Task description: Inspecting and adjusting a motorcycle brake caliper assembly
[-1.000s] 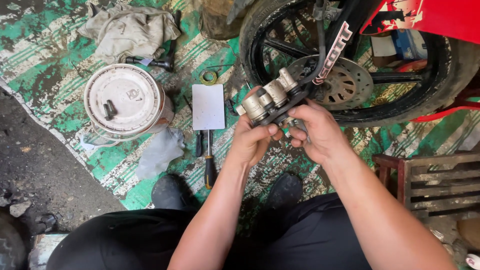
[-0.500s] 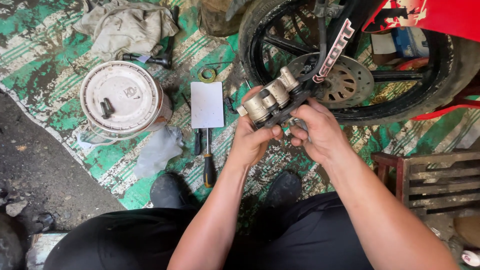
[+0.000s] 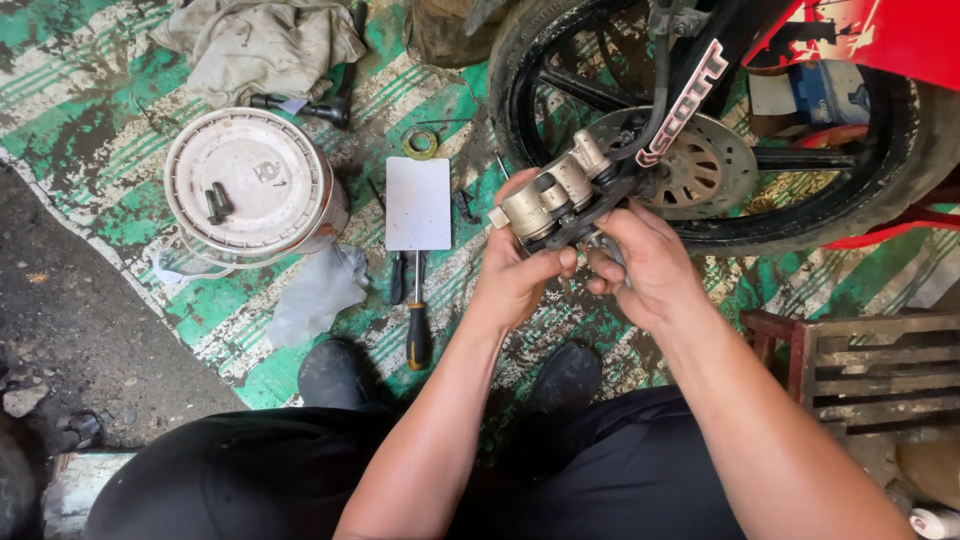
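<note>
- The brake caliper, a dull metal block with round bosses on top, is held up in both hands just near of the motorcycle wheel, close to the drilled brake disc; a dark hose runs from it up toward the fork.
- The left hand is clamped on the caliper's left end, fingers wrapped up around the far side and thumb pressed across the underside.
- The right hand grips the caliper's right underside, fingers curled onto the dark bracket part; whether it pinches anything smaller there cannot be told.
- To the left of the hands, a white rectangular sheet lies flat on the green and white mat.
- Just near of the sheet lie a screwdriver with a black and yellow handle and a second dark tool beside it, both pointing far.
- Farther left stands a white bucket with its lid on, two small dark bolts resting on top.
- A crumpled grey rag lies near the bucket; a larger dirty cloth lies at the far edge.
- A small ring sits just far of the sheet.
- At the near right stands a rusty metal stool.
</note>
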